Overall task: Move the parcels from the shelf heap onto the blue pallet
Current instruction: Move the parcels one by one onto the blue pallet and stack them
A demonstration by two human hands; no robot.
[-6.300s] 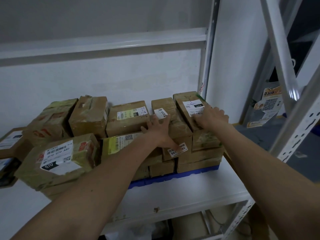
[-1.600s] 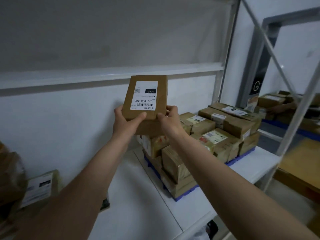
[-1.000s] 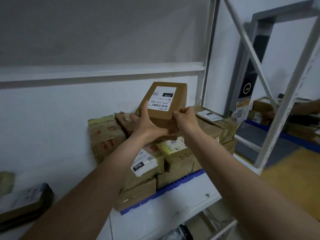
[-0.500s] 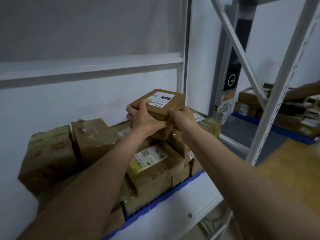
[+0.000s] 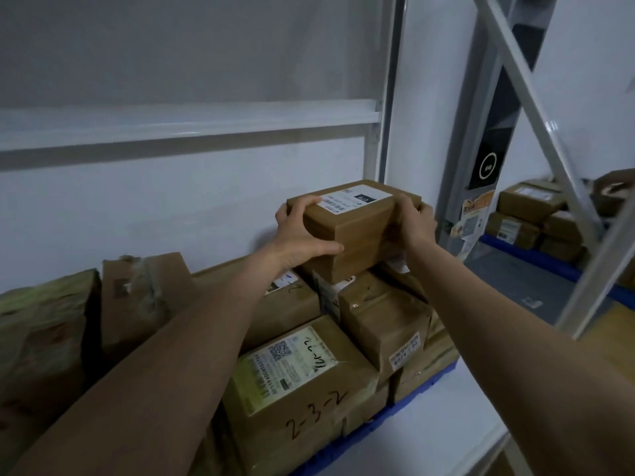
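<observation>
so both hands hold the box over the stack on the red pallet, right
Not quite: the pallet is blue, not red, as the head view shows. The left hand and right hand do hold the box over the stack.

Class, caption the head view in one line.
Both hands set a labelled parcel atop stacked boxes on the blue pallet.

Before you, the white shelf (image 5: 446,420) carries a blue pallet (image 5: 388,415). Taped brown parcels (image 5: 295,379) are stacked on that pallet.
</observation>
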